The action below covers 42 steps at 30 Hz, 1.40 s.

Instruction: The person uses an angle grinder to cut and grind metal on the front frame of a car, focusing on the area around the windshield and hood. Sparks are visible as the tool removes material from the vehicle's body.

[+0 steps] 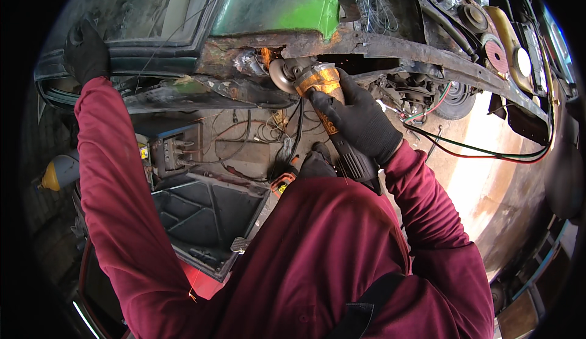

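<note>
My right hand (360,116), in a black glove, is wrapped round the body of an angle grinder (354,159) with an orange gear head. The grinder's disc (281,75) meets the rusty, torn metal (244,64) of a car body below a green panel (305,15). Orange sparks (265,55) show just above the disc. Far to the left, my gloved left hand (86,51) is closed over the edge of the dark car door (152,64), its fingertips partly hidden. Both arms wear maroon sleeves.
Below the car stand a welding machine (174,151), a black plastic panel (201,214) and a gas cylinder (61,171). Cables (247,131) tangle on the floor near a tape measure (282,182). Red and green hoses (488,151) trail at right, below the exposed engine bay.
</note>
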Tool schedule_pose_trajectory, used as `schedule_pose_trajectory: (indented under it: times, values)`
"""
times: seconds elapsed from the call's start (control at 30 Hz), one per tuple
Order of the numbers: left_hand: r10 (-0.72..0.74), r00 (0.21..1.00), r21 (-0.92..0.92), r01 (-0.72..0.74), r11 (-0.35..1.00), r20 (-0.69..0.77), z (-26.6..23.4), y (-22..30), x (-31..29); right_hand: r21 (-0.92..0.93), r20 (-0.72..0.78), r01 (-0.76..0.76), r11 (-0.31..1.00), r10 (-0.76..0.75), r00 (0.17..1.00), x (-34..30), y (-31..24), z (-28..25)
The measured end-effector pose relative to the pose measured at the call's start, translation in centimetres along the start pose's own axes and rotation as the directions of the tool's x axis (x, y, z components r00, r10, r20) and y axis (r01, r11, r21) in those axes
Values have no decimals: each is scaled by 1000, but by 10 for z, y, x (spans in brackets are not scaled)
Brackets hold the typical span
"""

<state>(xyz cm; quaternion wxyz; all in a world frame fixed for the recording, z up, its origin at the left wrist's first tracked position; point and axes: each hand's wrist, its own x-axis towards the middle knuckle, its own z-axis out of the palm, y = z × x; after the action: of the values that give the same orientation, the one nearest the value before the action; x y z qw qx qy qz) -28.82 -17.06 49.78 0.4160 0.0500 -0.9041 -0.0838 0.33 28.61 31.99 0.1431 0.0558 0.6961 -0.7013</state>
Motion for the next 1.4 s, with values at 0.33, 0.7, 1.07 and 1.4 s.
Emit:
schedule_pose_trajectory:
  times: [0.33, 0.7, 1.07, 1.4]
  values:
    - [41, 999, 5, -41, 999, -24, 3, -7, 3, 2, 82, -59, 998, 59, 995, 2, 0, -6]
    - [8, 1000, -4, -8, 1000, -4, 3, -9, 6, 51, 42, -41, 998, 39, 998, -1, 8, -3]
    - [25, 1000, 8, -25, 1000, -9, 4, -14, 6, 52, 42, 2, 999, -4, 999, 1, 7, 0]
    - [-16, 1000, 42, 15, 999, 14, 2, -8, 6, -232, -45, -72, 970, 63, 997, -2, 16, 0]
